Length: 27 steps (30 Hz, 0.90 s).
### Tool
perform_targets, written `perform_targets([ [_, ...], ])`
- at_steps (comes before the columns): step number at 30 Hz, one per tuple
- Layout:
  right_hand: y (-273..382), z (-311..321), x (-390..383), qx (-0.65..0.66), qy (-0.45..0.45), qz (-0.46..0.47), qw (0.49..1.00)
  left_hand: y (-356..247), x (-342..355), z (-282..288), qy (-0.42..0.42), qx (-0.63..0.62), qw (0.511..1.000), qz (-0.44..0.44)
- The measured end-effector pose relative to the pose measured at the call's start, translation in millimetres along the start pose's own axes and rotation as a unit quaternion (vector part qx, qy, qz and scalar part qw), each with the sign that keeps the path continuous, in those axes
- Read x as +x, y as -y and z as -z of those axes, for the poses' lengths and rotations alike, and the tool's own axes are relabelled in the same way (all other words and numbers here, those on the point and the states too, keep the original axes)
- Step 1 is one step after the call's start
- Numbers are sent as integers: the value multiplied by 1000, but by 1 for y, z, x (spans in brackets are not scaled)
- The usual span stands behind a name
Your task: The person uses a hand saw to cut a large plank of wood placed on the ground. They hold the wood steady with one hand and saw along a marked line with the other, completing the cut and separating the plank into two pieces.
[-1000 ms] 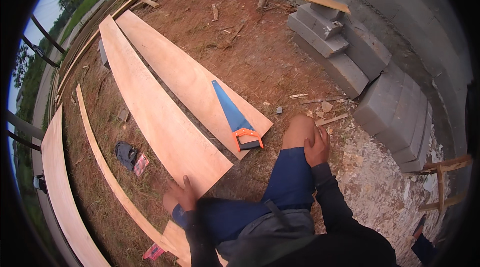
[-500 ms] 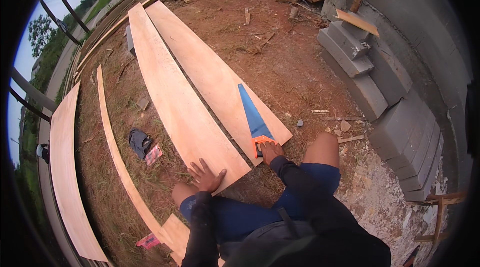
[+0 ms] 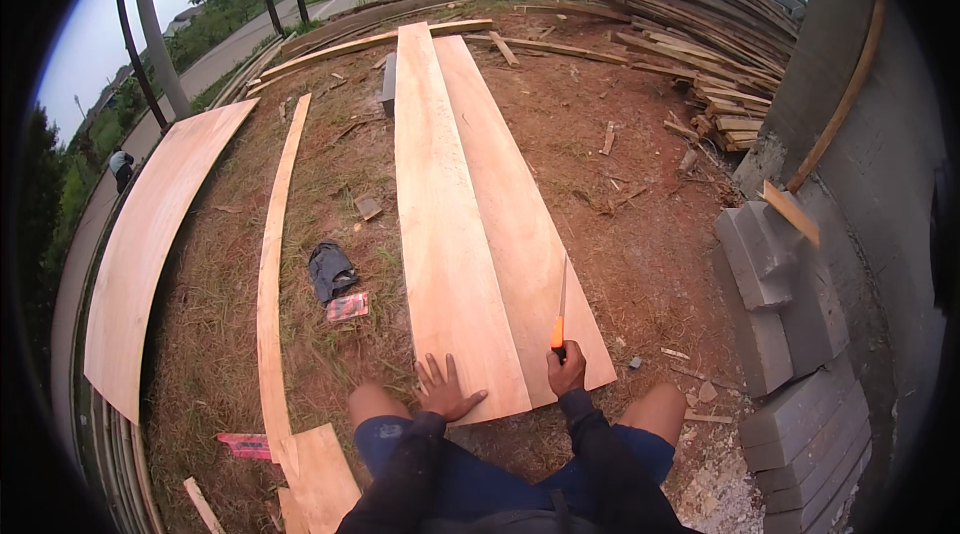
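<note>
Two long, pale plywood boards lie side by side ahead of me: a left board (image 3: 440, 234) and a right board (image 3: 505, 204). Fingers spread, my left hand (image 3: 443, 389) rests flat on the near end of the left board. My right hand (image 3: 567, 371) grips a handsaw (image 3: 558, 332) by its orange and black handle, over the near part of the right board. The saw's blade shows almost edge-on as a thin line pointing away from me. Whether the blade touches the board, I cannot tell.
A narrow wooden strip (image 3: 271, 274) and a wide plywood sheet (image 3: 165, 254) lie to the left. Between strip and boards sits a dark bag (image 3: 329, 271). Grey blocks (image 3: 800, 424) are stacked at right, with a timber pile (image 3: 710, 24) behind.
The view has tilted up and turned right. My right hand has turned the saw from flat to edge-on. The dark gap between the boards has closed. My left hand remains on the left board.
</note>
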State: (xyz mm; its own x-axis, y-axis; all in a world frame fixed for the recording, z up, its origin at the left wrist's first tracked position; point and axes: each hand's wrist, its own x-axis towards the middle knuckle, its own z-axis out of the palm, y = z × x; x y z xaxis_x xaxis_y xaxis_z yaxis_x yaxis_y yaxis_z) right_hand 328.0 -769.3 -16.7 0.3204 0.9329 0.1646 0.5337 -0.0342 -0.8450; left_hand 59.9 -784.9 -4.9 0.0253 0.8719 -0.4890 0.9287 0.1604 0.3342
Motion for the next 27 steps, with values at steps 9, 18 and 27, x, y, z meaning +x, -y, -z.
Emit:
perform_targets([
  [9, 115, -9, -12, -95, 87, 365, 922, 4, -1, -9, -54, 7, 998, -13],
  [18, 84, -25, -3, -115, 222, 375, 893, 15, -14, -8, -162, -60, 983, -54],
  [27, -92, -20, -54, 71, -83, -572, 813, 11, -21, -6, -145, -10, 988, -55],
])
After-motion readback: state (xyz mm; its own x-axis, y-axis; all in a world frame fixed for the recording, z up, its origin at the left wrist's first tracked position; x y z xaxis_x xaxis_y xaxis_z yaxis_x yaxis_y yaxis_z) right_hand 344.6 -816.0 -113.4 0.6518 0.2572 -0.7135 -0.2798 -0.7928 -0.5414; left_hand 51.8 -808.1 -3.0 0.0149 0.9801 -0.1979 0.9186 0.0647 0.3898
